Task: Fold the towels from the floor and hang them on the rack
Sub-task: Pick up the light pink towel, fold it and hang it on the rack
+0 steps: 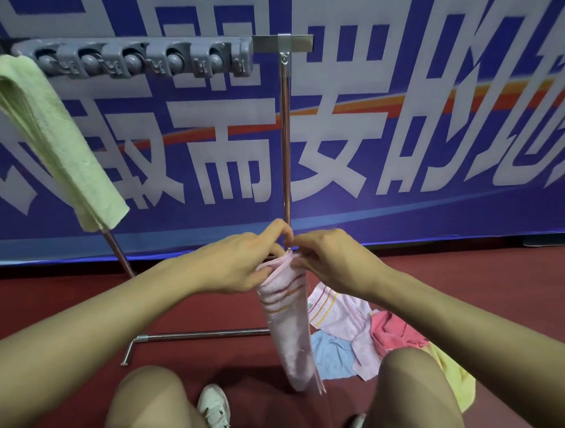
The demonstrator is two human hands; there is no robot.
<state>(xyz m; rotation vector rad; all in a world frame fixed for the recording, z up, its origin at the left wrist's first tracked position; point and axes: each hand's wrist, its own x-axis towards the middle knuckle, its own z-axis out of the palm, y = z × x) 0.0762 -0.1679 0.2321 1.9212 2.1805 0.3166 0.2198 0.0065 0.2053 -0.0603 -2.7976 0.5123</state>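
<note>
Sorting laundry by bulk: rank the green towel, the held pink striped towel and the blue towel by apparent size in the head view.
1. Green towel, on the rack.
2. Pink striped towel, nearly as long; it hangs closer to the camera, so this ranking is unsure.
3. Blue towel, partly covered.

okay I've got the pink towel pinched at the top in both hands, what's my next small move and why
Probably lift the pink striped towel toward the rack's top bar. It already hangs folded narrow from both hands, and only the green towel is hung so far.
</note>
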